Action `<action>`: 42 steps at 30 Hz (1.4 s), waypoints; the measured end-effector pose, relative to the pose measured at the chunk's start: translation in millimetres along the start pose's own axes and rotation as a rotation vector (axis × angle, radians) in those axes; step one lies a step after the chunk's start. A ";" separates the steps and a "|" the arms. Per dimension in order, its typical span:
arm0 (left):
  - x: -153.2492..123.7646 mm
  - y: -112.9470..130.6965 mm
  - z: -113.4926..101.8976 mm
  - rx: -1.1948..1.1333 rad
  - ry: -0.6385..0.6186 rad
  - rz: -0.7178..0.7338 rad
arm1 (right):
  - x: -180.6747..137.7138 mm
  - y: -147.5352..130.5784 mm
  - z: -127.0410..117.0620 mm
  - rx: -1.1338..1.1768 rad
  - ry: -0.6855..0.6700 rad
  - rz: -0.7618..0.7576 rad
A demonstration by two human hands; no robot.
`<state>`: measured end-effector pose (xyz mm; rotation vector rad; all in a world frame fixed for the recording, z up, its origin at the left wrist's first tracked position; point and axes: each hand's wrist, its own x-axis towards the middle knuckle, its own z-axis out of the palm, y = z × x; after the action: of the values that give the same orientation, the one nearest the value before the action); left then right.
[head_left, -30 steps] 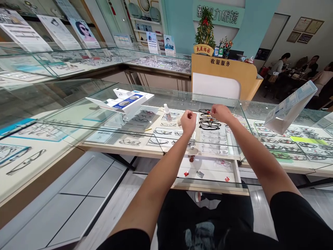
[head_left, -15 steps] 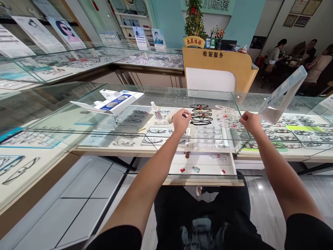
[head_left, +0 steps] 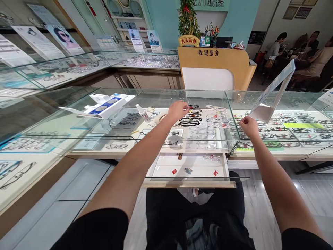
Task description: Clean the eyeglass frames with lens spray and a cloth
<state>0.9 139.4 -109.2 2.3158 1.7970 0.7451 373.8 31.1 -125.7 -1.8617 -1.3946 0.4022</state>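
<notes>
My left hand [head_left: 178,110] reaches over the display counter, thumb and fingers pinched at the left end of the farthest black-framed eyeglasses [head_left: 194,107]. The hand hides part of that frame. Nearer me in the same column lie several more dark eyeglasses [head_left: 190,122]. To their right is a column of clear-framed eyeglasses [head_left: 217,116]. My right hand [head_left: 249,126] is closed beside the glass divider, near the folded display sign [head_left: 272,92]; whatever its fingers may hold is hidden. A small white spray bottle [head_left: 142,113] stands left of my left hand.
A pulled-out drawer [head_left: 187,159] below the counter holds small red packets and other little items. An opened white-and-blue box [head_left: 108,105] sits on the glass at left. More eyeglasses [head_left: 279,129] fill the right case. People [head_left: 278,47] sit at the back right.
My left hand has moved forward, from beside the middle of the dark eyeglasses to the farthest pair. My right hand stays closed near the divider. The view has shifted slightly to the right.
</notes>
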 end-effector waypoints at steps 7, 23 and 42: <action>34.8 10.7 17.0 0.162 -0.158 0.001 | -2.0 0.4 -0.5 0.053 -0.034 0.001; -15.9 -0.9 -21.3 -0.577 0.229 -0.036 | 3.9 8.7 4.5 0.137 -0.028 -0.013; -109.0 10.1 6.7 -1.323 0.035 -0.142 | -64.8 -133.8 74.0 0.692 -0.428 -0.368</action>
<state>-6.3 35.8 -144.6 1.2512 0.8797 1.3562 212.5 15.2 -89.4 -0.9679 -1.5668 0.9855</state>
